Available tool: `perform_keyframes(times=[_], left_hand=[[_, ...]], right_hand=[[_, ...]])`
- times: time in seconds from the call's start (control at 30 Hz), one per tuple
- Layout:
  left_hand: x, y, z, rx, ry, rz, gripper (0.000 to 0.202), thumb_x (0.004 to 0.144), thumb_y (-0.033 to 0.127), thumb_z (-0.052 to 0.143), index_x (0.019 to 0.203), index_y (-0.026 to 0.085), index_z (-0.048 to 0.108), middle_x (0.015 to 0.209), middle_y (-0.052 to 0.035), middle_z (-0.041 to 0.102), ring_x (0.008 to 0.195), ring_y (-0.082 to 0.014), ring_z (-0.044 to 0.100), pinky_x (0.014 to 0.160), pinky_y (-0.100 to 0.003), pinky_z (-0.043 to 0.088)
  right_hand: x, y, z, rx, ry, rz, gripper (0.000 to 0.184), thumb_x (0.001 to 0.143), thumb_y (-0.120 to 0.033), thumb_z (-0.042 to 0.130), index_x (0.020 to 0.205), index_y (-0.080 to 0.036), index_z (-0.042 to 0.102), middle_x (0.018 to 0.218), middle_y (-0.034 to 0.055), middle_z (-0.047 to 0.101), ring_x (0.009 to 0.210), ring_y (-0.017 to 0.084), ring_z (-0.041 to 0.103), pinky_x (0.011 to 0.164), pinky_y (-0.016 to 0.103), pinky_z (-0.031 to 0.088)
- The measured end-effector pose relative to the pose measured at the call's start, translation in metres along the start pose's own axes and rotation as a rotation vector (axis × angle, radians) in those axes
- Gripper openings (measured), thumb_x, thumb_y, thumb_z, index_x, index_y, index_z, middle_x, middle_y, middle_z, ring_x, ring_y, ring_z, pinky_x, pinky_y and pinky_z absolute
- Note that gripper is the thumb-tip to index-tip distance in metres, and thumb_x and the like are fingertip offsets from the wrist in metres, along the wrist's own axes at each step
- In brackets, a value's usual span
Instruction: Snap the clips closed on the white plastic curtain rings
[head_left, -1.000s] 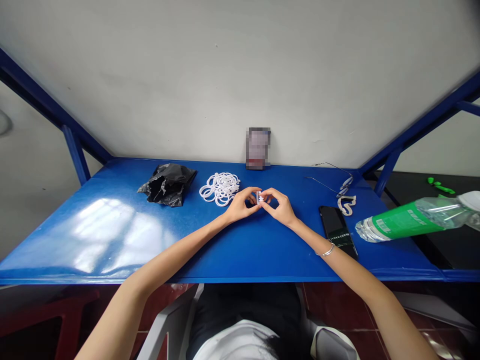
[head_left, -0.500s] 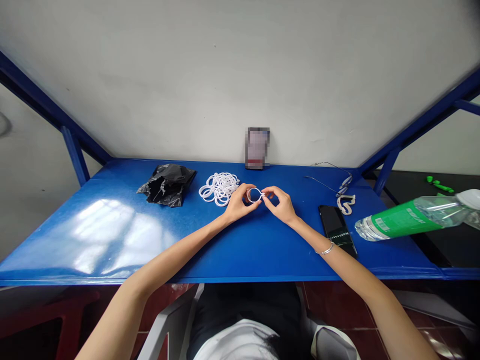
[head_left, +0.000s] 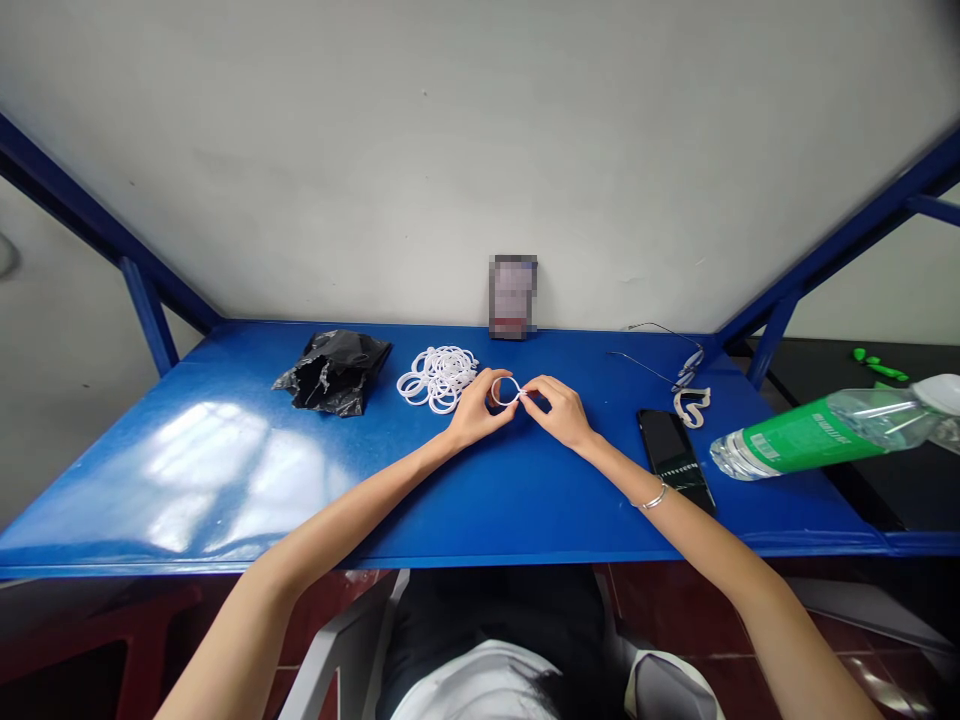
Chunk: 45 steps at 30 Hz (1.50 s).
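Between my hands, just above the blue table, is a thin white ring that looks like an elastic hair tie. My left hand curls its thumb and fingers round the ring's left side. At the ring's right edge, the fingertips and thumb of my right hand pinch it; the small part between them is hard to make out. Just left of my left hand lies a tangled pile of similar white hair ties.
A crumpled black plastic bag lies left of the pile. A phone-like device with a blurred screen leans on the wall. At right are eyeglasses, a white curved piece, a black phone and a green-labelled bottle.
My right hand's fingers have closed in more tightly at the ring's right edge. The ring stays between both hands, and the pile has not visibly changed.
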<state>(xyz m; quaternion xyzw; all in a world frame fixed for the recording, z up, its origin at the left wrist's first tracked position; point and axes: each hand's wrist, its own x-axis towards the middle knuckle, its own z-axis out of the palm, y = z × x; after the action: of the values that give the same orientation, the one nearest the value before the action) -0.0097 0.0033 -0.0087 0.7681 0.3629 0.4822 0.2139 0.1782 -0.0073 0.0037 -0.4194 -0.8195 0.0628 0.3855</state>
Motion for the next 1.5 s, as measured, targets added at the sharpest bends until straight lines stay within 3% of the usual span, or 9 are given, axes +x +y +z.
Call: perform_keyframes(times=[0.33, 0.6, 0.77, 1.3, 1.5], left_hand=[[-0.0019, -0.0041, 0.0005, -0.129, -0.195, -0.132, 0.04, 0.083, 0.028, 0.059, 0.12, 0.02, 0.045, 0.07, 0.0066, 0.044, 0.052, -0.0062, 0.044, 0.05, -0.018, 0.038], [0.0003, -0.0001, -0.0009, -0.204, -0.219, -0.135, 0.037, 0.084, 0.031, 0.058, 0.114, 0.019, 0.04, 0.065, 0.0084, 0.042, 0.054, -0.0076, 0.043, 0.052, -0.019, 0.037], [0.0005, -0.0008, -0.0007, -0.247, -0.251, -0.144, 0.04, 0.086, 0.032, 0.056, 0.12, 0.018, 0.039, 0.066, 0.0074, 0.046, 0.056, -0.0084, 0.045, 0.054, -0.02, 0.039], [-0.0005, -0.0015, 0.0, -0.163, -0.175, -0.188, 0.039, 0.082, 0.04, 0.064, 0.111, 0.019, 0.047, 0.063, 0.0078, 0.046, 0.051, -0.0069, 0.046, 0.049, -0.018, 0.038], [-0.0001, -0.0025, 0.0003, -0.185, -0.193, -0.195, 0.046, 0.081, 0.035, 0.064, 0.121, 0.019, 0.048, 0.066, 0.0067, 0.049, 0.047, -0.0059, 0.045, 0.046, -0.017, 0.037]], right_hand=[[-0.0009, 0.0036, 0.0018, -0.085, -0.069, -0.025, 0.016, 0.096, -0.028, 0.05, 0.092, -0.022, 0.065, 0.089, 0.0052, 0.071, 0.083, 0.02, 0.065, 0.071, 0.032, 0.049], [-0.0009, 0.002, 0.001, -0.03, -0.078, -0.098, 0.021, 0.097, -0.029, 0.047, 0.092, -0.022, 0.066, 0.089, 0.0059, 0.071, 0.082, 0.02, 0.064, 0.073, 0.034, 0.05], [-0.0013, 0.0026, 0.0013, -0.059, -0.069, -0.129, 0.019, 0.097, -0.028, 0.048, 0.091, -0.022, 0.065, 0.089, 0.005, 0.071, 0.081, 0.019, 0.064, 0.072, 0.033, 0.05], [-0.0016, 0.0024, 0.0027, -0.067, -0.024, -0.069, 0.021, 0.097, -0.03, 0.046, 0.098, -0.023, 0.066, 0.092, 0.0065, 0.071, 0.084, 0.021, 0.065, 0.074, 0.035, 0.051], [-0.0008, 0.0025, 0.001, -0.108, 0.01, -0.057, 0.022, 0.098, -0.029, 0.046, 0.095, -0.023, 0.067, 0.089, 0.0059, 0.071, 0.081, 0.021, 0.065, 0.072, 0.034, 0.05]])
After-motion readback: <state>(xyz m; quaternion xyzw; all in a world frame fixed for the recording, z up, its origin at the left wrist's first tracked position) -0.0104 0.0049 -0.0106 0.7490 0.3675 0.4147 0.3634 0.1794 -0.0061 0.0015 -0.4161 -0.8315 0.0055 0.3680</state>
